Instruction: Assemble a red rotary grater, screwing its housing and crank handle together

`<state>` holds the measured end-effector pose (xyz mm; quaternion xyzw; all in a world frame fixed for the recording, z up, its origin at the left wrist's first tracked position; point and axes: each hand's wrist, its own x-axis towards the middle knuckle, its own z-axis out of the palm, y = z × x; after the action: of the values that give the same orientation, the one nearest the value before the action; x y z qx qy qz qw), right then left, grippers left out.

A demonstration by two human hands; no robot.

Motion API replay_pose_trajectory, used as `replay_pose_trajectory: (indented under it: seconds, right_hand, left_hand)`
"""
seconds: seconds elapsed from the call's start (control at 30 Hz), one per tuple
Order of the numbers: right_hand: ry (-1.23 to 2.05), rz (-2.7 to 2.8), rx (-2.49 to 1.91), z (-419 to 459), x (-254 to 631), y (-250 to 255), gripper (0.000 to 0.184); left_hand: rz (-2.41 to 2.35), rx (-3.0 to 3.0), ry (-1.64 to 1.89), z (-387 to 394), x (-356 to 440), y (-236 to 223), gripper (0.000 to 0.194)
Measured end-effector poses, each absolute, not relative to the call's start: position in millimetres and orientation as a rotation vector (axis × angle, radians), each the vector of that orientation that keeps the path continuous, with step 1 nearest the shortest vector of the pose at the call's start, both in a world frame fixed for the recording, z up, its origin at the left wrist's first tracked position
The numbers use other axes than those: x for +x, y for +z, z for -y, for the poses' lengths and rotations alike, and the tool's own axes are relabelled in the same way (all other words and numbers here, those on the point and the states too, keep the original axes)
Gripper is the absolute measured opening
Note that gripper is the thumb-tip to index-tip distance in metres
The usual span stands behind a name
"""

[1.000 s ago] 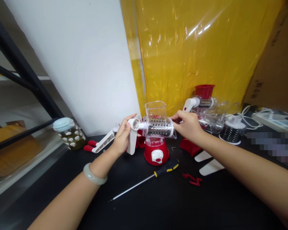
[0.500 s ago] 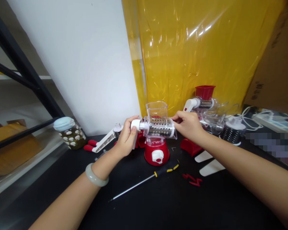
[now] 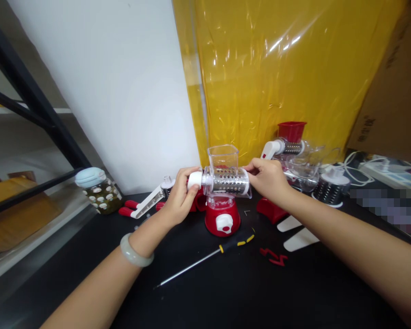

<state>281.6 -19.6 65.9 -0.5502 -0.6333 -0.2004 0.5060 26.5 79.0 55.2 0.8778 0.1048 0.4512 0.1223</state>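
Observation:
A rotary grater stands upright in the middle of the table, with a red base (image 3: pixel 222 219), a white knob (image 3: pixel 223 224) and a clear housing (image 3: pixel 223 156). Inside the housing lies a perforated metal drum (image 3: pixel 229 181). My left hand (image 3: pixel 181 196) is closed around the white crank handle (image 3: pixel 195 179) at the drum's left end; most of the crank is hidden by the fingers. At the right end, my right hand (image 3: pixel 267 176) pinches the edge of the drum or housing; which one, I cannot tell. A screwdriver (image 3: pixel 205 258) lies in front of the base.
Small red pieces (image 3: pixel 274 257) and white blades (image 3: pixel 301 240) lie at right. Behind them stand another grater (image 3: pixel 292 132) and a loose drum (image 3: pixel 330 185). At left are a white crank with red grips (image 3: pixel 147 203) and a lidded jar (image 3: pixel 101 194).
My left hand has shifted on the crank; the white crank arm that showed below its fingers is now hidden. My right hand keeps its pinch at the drum's right end.

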Motion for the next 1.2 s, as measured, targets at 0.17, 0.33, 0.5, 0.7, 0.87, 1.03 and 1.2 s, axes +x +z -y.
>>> replay_pose_trajectory:
  seconds: [0.17,0.33,0.5,0.7,0.87,1.03,1.2]
  right_hand:
    - [-0.542,1.565,-1.342,20.0,283.2,66.4,0.016]
    - [-0.599,1.592,-1.346,21.2,284.1,67.2,0.014]
    - [-0.658,1.585,-1.368,20.5,283.9,66.2,0.015]
    - [-0.741,1.61,-1.411,21.5,283.6,67.8,0.02]
    - [-0.808,1.648,-1.435,24.7,283.8,71.3,0.019]
    - [-0.867,1.687,-1.453,26.0,283.9,72.6,0.022]
    - [-0.917,1.718,-1.458,26.7,283.9,72.6,0.023]
  left_hand:
    - [-0.294,2.449,1.322,-81.9,27.6,49.7,0.04]
    - [-0.293,2.41,1.349,-84.2,28.9,46.4,0.037]
    - [-0.325,2.501,1.357,-80.7,28.4,52.2,0.038]
    - [-0.33,2.403,1.365,-84.0,29.5,46.2,0.041]
    - [-0.313,2.314,1.352,-87.8,30.2,40.7,0.042]
    - [-0.312,2.373,1.349,-86.6,29.4,43.1,0.041]
    - [-0.287,2.551,1.408,-83.6,29.6,47.2,0.04]
